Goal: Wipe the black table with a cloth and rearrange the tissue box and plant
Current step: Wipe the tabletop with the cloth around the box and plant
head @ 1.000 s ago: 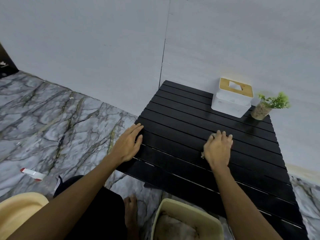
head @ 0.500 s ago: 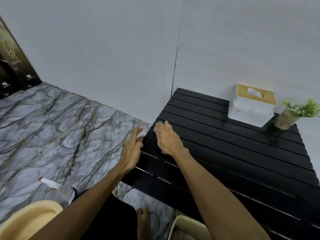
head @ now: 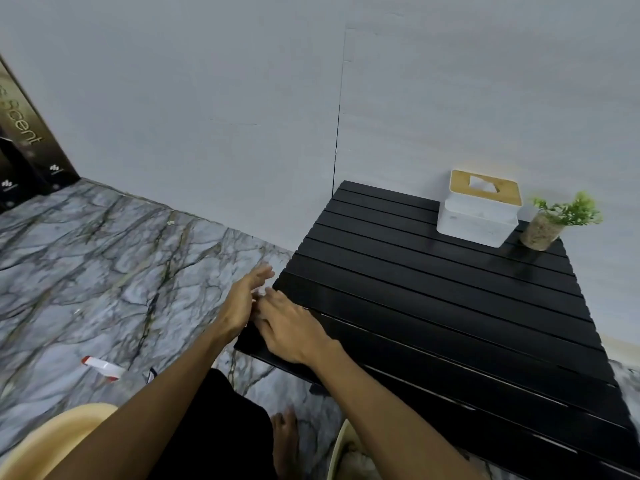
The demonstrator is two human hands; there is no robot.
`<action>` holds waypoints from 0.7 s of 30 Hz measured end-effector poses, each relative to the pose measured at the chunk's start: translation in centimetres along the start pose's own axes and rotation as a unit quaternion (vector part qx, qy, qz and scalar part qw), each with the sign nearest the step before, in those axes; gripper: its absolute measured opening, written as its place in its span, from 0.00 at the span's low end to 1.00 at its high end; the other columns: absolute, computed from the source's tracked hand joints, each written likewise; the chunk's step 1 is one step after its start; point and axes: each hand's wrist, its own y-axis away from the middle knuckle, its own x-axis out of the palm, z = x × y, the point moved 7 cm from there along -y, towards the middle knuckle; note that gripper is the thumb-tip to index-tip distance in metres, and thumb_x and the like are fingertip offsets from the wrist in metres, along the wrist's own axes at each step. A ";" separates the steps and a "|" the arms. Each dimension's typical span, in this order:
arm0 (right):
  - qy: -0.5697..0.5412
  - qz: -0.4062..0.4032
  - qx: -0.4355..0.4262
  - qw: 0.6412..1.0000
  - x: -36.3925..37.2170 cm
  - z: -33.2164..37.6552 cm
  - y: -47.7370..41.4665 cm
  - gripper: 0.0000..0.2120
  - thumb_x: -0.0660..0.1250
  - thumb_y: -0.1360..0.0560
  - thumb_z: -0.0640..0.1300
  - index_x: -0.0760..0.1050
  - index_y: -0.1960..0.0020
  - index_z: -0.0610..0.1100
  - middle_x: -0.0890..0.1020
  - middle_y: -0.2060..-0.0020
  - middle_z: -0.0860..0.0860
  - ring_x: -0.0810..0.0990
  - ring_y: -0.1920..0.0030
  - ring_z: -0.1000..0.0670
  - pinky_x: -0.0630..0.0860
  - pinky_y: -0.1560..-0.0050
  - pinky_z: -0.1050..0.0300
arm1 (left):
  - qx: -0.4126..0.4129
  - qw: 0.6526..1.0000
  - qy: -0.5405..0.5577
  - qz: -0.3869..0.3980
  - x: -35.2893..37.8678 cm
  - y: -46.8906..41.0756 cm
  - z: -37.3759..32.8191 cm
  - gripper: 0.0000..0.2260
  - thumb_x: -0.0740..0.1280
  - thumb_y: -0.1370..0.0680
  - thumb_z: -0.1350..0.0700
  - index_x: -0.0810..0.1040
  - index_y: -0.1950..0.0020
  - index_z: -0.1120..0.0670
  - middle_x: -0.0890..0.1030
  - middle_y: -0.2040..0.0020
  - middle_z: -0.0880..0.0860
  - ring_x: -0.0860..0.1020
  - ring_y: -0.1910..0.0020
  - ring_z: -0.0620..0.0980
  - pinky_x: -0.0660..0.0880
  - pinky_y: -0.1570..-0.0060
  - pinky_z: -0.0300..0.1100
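Black table (head: 450, 306) edge under right hand (head: 289, 329); left hand (head: 242, 303) alongside.

The left hand (head: 242, 301) stands on edge, fingers straight and close together, pointing forward and slightly right. The right hand (head: 289, 329) lies palm down with its fingers stretched flat toward the left, their tips meeting the left palm (whatever may lie beneath them is hidden). The bare left forearm (head: 166, 386) and right forearm (head: 374, 403) reach forward from below, converging so the wrists sit close together.
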 end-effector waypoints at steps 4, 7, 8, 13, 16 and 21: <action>-0.025 -0.004 -0.081 0.996 1.2 0.8 2.0 0.12 0.58 0.17 0.43 0.78 0.39 0.43 0.77 0.36 0.45 0.65 0.27 0.44 0.63 0.27 0.48 | 0.015 0.998 -0.052 0.021 -0.1 0.8 0.0 0.26 0.47 0.26 0.46 0.79 0.38 0.50 0.78 0.34 0.48 0.71 0.33 0.44 0.62 0.30 0.45; -0.031 -0.032 -0.084 0.995 1.0 0.3 4.3 0.14 0.58 0.16 0.43 0.77 0.35 0.44 0.75 0.31 0.47 0.61 0.23 0.45 0.55 0.22 0.54 | 0.028 0.996 -0.084 0.012 0.2 1.0 0.3 0.20 0.50 0.21 0.48 0.80 0.40 0.45 0.77 0.34 0.46 0.71 0.32 0.44 0.63 0.31 0.43; -0.022 -0.055 -0.072 0.996 0.9 -0.2 5.2 0.14 0.58 0.16 0.42 0.77 0.35 0.44 0.75 0.30 0.47 0.62 0.23 0.45 0.54 0.21 0.54 | 0.034 0.994 -0.107 0.003 0.4 1.2 0.5 0.18 0.52 0.19 0.50 0.80 0.40 0.46 0.76 0.34 0.47 0.71 0.33 0.44 0.63 0.32 0.41; 0.025 -0.199 0.091 0.975 -1.3 -5.0 9.7 0.17 0.58 0.17 0.42 0.74 0.30 0.42 0.75 0.29 0.46 0.64 0.23 0.46 0.56 0.21 0.51 | 0.176 0.894 -0.412 -0.016 2.5 1.9 0.9 0.29 0.50 0.23 0.41 0.72 0.28 0.55 0.70 0.27 0.53 0.63 0.25 0.53 0.56 0.25 0.51; 0.026 -0.229 0.190 0.954 -3.0 -7.9 12.5 0.18 0.56 0.16 0.43 0.72 0.28 0.42 0.72 0.27 0.46 0.61 0.22 0.47 0.52 0.21 0.55 | 0.198 0.867 -0.457 -0.014 4.0 2.9 1.2 0.30 0.48 0.23 0.40 0.69 0.27 0.54 0.68 0.25 0.52 0.59 0.23 0.52 0.52 0.24 0.53; 0.022 -0.255 0.294 0.921 -6.1 -11.9 18.5 0.19 0.55 0.15 0.45 0.68 0.26 0.43 0.69 0.24 0.47 0.57 0.20 0.47 0.55 0.21 0.50 | 0.241 0.839 -0.487 -0.013 6.9 3.8 0.7 0.30 0.47 0.21 0.41 0.69 0.27 0.54 0.69 0.26 0.53 0.61 0.24 0.52 0.47 0.23 0.50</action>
